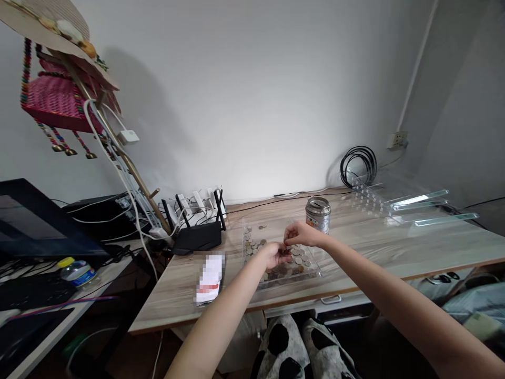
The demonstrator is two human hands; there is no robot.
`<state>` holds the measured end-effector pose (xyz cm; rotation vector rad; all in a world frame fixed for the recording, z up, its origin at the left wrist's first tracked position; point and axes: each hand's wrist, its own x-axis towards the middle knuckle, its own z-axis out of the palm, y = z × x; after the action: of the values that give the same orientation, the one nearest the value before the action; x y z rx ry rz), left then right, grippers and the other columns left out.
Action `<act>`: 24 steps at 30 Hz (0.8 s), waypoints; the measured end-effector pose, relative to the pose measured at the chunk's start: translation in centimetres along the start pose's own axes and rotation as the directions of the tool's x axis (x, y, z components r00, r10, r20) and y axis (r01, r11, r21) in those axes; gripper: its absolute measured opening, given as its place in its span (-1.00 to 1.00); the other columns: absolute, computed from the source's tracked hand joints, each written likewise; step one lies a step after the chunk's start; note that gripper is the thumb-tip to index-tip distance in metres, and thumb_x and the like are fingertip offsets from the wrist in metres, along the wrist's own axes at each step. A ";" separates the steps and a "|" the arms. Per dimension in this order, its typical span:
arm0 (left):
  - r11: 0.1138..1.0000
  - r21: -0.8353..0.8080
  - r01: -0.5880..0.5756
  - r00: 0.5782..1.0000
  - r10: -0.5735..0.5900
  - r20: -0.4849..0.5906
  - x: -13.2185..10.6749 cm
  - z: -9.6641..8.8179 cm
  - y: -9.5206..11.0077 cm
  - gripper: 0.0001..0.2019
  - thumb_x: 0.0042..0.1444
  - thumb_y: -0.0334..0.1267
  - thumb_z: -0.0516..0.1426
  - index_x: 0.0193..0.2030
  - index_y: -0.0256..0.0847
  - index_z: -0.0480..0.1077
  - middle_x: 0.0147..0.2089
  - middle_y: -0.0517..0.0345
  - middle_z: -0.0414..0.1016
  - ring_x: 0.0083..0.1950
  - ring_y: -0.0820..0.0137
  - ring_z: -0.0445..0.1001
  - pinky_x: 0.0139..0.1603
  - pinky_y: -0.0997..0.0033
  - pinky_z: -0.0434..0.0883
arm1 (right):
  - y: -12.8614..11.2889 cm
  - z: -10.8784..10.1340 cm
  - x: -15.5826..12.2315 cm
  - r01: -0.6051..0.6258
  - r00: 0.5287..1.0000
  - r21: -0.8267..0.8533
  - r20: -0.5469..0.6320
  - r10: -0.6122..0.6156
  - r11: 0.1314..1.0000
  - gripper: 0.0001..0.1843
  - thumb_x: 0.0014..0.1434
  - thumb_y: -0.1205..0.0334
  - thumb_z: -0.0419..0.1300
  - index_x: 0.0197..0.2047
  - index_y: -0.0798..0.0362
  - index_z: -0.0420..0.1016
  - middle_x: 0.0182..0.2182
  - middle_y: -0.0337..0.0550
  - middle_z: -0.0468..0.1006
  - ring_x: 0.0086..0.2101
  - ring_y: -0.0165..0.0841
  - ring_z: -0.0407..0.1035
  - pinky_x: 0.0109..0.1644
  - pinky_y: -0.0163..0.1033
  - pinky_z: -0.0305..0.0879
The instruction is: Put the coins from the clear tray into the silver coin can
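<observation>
A clear acrylic tray [315, 272] lies on the wooden desk and holds several coins [252, 245]. My left hand [276, 253] hovers palm-up over the tray with coins cupped in it. My right hand [300, 233] sits just beside it, fingertips pinched together at the left palm, apparently on a coin. A silver tin money box [317, 213] with a slot in its lid stands upright right behind my right hand.
A black router [196, 235] with antennas and a white power strip [199, 202] stand at the desk's back left. A blurred white card [209, 278] lies near the front edge. Clear acrylic racks [398, 201] and a coiled black cable [358, 165] occupy the right. A monitor and water bottle [78, 272] are at left.
</observation>
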<state>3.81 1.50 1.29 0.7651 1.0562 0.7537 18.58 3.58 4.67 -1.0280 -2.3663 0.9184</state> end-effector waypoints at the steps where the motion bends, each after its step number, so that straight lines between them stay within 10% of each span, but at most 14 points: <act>1: 0.998 -0.060 0.004 1.000 -0.004 0.003 0.2 -0.1 0.3 -0.90 -0.09 -0.52 -0.03 -0.50 -0.34 0.27 -0.63 0.19 0.29 -0.58 0.53 0.34 -0.55 0.57 0.32 | -0.4 0.0 0.6 0.018 0.999 0.033 0.028 -0.019 0.999 -0.74 -0.12 0.14 0.12 -0.40 0.16 0.41 -0.52 -0.19 0.48 -0.50 -0.44 0.32 -0.50 -0.42 0.14; 11: 0.871 -0.473 -0.132 0.989 0.087 -0.117 -0.7 -3.4 1.4 -0.76 0.05 -0.34 -0.11 -0.62 -0.26 0.04 -0.70 0.34 0.02 -0.78 0.71 -0.06 -0.84 0.72 -0.16 | -1.2 1.8 3.5 -0.180 0.983 -0.462 -0.105 0.148 0.868 -0.75 -0.10 0.16 0.11 -0.31 0.07 0.43 -0.37 -0.13 0.49 -0.37 -0.35 0.34 -0.40 -0.36 0.14; 19: 0.519 -0.808 -0.279 0.959 0.111 -0.260 -5.2 -5.3 1.0 -0.75 0.11 -0.42 -0.19 -0.47 -0.33 0.23 -0.57 0.16 0.24 -0.57 0.59 0.30 -0.64 0.66 0.29 | 1.5 4.1 0.8 -0.206 0.940 -0.546 0.120 0.319 0.812 -0.80 -0.20 0.30 0.16 -0.39 0.08 0.45 -0.44 -0.15 0.49 -0.43 -0.39 0.35 -0.48 -0.40 0.11; 24: 0.487 -0.830 -0.270 0.963 0.131 -0.237 -7.2 -5.2 -0.2 -0.71 0.13 -0.36 -0.22 -0.30 -0.37 0.29 -0.31 -0.07 0.38 -0.23 0.38 0.43 -0.28 0.33 0.43 | 0.9 4.6 2.1 -0.200 0.960 -0.503 0.072 0.271 0.841 -0.72 -0.21 0.30 0.16 -0.31 0.05 0.44 -0.40 -0.19 0.49 -0.42 -0.39 0.34 -0.46 -0.40 0.11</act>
<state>-3.27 -3.69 2.86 -0.0643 0.5620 1.4125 14.95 3.71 1.01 -1.5217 -2.7125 0.4714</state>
